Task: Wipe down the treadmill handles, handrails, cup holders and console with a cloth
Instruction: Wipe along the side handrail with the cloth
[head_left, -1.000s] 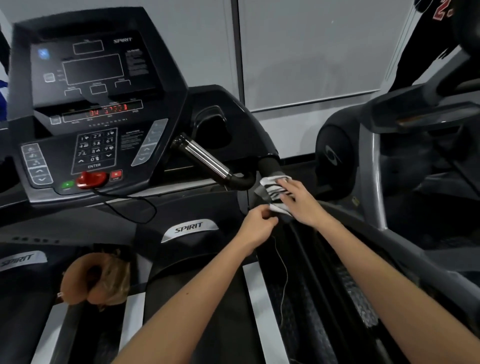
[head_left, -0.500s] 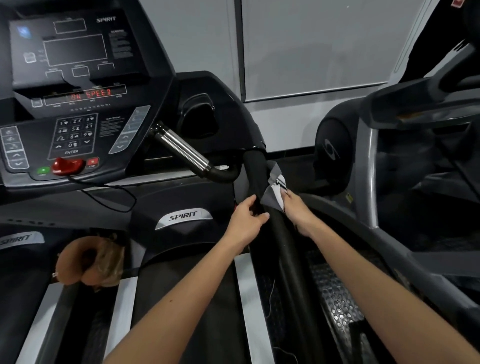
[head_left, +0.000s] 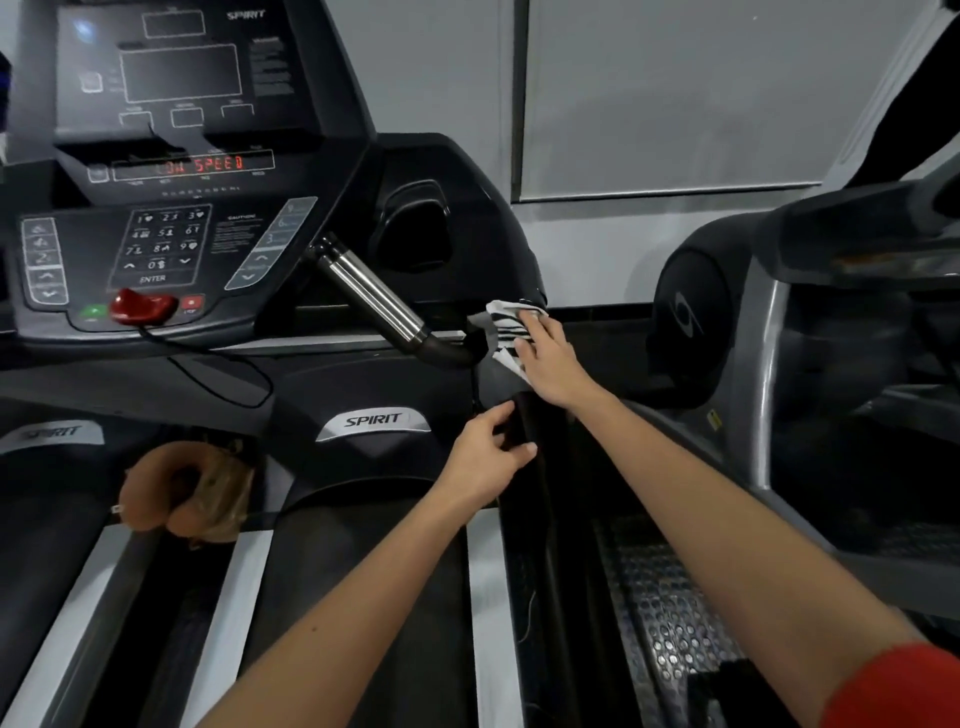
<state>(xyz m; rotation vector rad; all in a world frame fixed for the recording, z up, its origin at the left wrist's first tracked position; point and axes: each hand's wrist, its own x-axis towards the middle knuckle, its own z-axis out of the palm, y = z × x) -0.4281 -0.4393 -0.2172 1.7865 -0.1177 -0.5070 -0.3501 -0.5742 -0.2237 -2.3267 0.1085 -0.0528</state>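
Striped cloth (head_left: 511, 322), round black handrail (head_left: 540, 441)

The right hand (head_left: 551, 366) hides part of the cloth (head_left: 503, 318) (console (head_left: 182, 156) print blurred).

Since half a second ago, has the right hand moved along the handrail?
Yes. The right hand has slid the cloth up the handrail toward the console. It is now about level with the chrome grip's black elbow.

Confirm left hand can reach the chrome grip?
Probably yes. The left hand holds the black handrail near the chrome grip; nothing lies between them, and the right hand and cloth sit aside.
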